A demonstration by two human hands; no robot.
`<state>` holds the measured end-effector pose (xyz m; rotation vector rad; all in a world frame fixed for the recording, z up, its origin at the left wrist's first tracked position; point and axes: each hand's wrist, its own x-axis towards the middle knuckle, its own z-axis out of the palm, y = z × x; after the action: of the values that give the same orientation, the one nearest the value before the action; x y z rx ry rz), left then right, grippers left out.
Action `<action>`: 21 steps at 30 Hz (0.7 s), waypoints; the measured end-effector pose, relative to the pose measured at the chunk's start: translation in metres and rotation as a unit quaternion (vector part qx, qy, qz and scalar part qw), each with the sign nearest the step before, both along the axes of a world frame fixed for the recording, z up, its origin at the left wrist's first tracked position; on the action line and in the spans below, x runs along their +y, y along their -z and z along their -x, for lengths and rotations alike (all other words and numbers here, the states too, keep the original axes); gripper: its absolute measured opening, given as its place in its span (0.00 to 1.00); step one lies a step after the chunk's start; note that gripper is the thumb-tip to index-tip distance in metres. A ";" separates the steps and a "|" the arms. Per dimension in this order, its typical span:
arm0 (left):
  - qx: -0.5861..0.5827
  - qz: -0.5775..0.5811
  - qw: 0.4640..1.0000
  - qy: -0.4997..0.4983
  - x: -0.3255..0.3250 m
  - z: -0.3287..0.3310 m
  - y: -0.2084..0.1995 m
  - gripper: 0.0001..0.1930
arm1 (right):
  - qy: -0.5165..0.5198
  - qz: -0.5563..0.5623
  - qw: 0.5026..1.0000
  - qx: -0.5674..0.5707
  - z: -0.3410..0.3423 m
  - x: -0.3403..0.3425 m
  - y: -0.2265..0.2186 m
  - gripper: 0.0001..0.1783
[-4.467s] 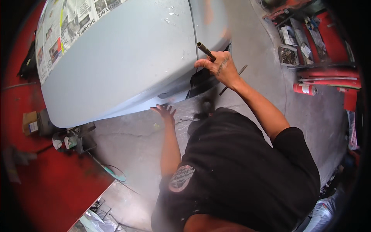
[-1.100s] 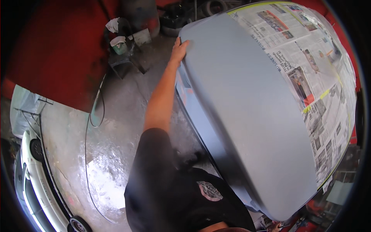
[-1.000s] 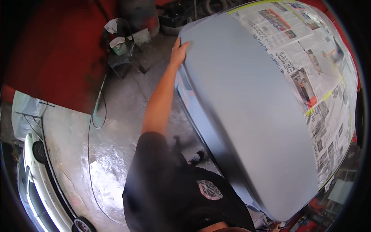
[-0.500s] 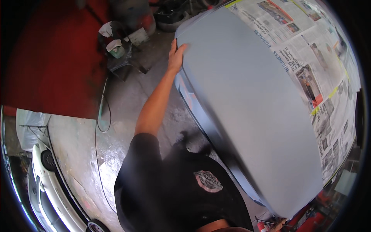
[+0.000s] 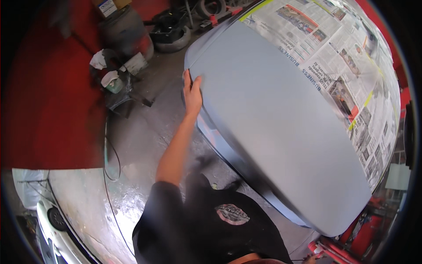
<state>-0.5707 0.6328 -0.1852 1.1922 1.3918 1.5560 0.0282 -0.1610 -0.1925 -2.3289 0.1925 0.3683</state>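
A broad grey car panel, matte and smooth, slants across the right half of the view; it looks like a trunk lid. My left hand rests on its left edge near the far corner. The fingers are stretched along the edge and the thumb is apart on the upper side. Nothing separate shows in that hand. Newspaper sheets, held with yellow-green tape, cover the area beyond the panel. Of my right hand, at most a small skin-toned patch shows at the lower edge, too little to read.
A red panel fills the upper left. A small stand beside it carries a cloth-topped tub. A hose lies on the floor. A white car stands lower left; red equipment is lower right; tires lie at the back.
The view has shifted, so the panel and my left hand appear lower and farther left. My left hand is still on the panel's edge, its fingers stretched.
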 end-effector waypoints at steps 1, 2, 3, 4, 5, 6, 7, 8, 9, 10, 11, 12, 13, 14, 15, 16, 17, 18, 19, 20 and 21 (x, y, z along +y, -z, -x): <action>0.008 0.002 1.000 -0.011 -0.002 0.003 -0.002 0.35 | 0.021 -0.002 0.999 0.040 0.023 0.003 0.009 0.27; -0.001 0.005 1.000 -0.003 -0.003 0.002 -0.007 0.35 | 0.048 -0.007 0.995 0.084 0.051 0.001 0.018 0.27; -0.006 -0.002 1.000 -0.005 -0.005 -0.002 -0.013 0.35 | 0.072 -0.007 0.990 0.124 0.077 -0.001 0.025 0.27; -0.013 -0.008 1.000 -0.007 -0.007 -0.005 -0.013 0.34 | 0.095 -0.004 0.982 0.163 0.104 -0.003 0.030 0.28; -0.025 -0.003 1.000 0.001 -0.007 -0.005 -0.010 0.34 | 0.111 0.000 0.973 0.201 0.129 -0.002 0.034 0.28; -0.032 -0.012 0.999 0.005 -0.006 -0.006 -0.006 0.35 | 0.118 0.006 0.966 0.230 0.152 0.002 0.038 0.28; -0.038 -0.020 0.999 0.009 -0.006 -0.005 -0.004 0.35 | 0.116 0.019 0.965 0.235 0.172 0.007 0.035 0.28; -0.049 -0.013 0.999 0.016 -0.006 -0.005 -0.003 0.35 | 0.099 0.034 0.965 0.240 0.186 0.016 0.034 0.28; -0.061 -0.018 0.998 0.021 -0.007 -0.005 -0.005 0.35 | 0.083 0.047 0.966 0.239 0.198 0.024 0.029 0.28; -0.073 -0.027 0.997 0.026 -0.005 -0.004 -0.007 0.35 | 0.065 0.059 0.967 0.239 0.208 0.035 0.026 0.28; -0.085 -0.024 0.996 0.031 -0.005 -0.003 -0.005 0.35 | 0.048 0.073 0.967 0.239 0.216 0.043 0.019 0.28; -0.071 -0.038 0.996 0.029 -0.004 -0.001 -0.002 0.36 | 0.034 0.084 0.967 0.238 0.225 0.052 0.012 0.28; -0.057 -0.052 0.997 0.026 -0.004 0.000 0.000 0.36 | 0.018 0.097 0.967 0.234 0.232 0.061 0.006 0.28; -0.070 -0.049 0.996 0.031 -0.003 0.000 0.001 0.36 | 0.005 0.110 0.967 0.230 0.237 0.069 -0.003 0.28; -0.071 -0.054 0.996 0.025 -0.002 0.002 0.001 0.36 | -0.008 0.122 0.966 0.227 0.244 0.079 -0.010 0.28; -0.073 -0.058 0.995 0.019 0.000 0.002 0.002 0.36 | -0.019 0.131 0.966 0.220 0.250 0.087 -0.019 0.29; -0.079 -0.055 0.995 0.026 0.001 0.002 0.002 0.36 | -0.028 0.139 0.965 0.219 0.256 0.090 -0.020 0.29; -0.071 -0.057 0.996 0.024 0.001 0.001 0.003 0.36 | -0.034 0.144 0.965 0.217 0.261 0.091 -0.024 0.29; -0.065 -0.059 0.996 0.021 0.001 -0.001 0.004 0.37 | -0.039 0.147 0.965 0.215 0.266 0.091 -0.031 0.29; -0.069 -0.049 0.996 0.019 0.005 0.003 0.005 0.37 | -0.057 0.160 0.962 0.212 0.265 0.107 -0.039 0.29; -0.061 -0.031 0.997 0.030 0.005 0.005 0.003 0.37 | -0.064 0.167 0.961 0.212 0.272 0.112 -0.046 0.29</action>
<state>-0.5760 0.6382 -0.1884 1.1461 1.2265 1.6121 -0.2438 -0.0493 -0.1466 -2.5720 0.3334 0.9669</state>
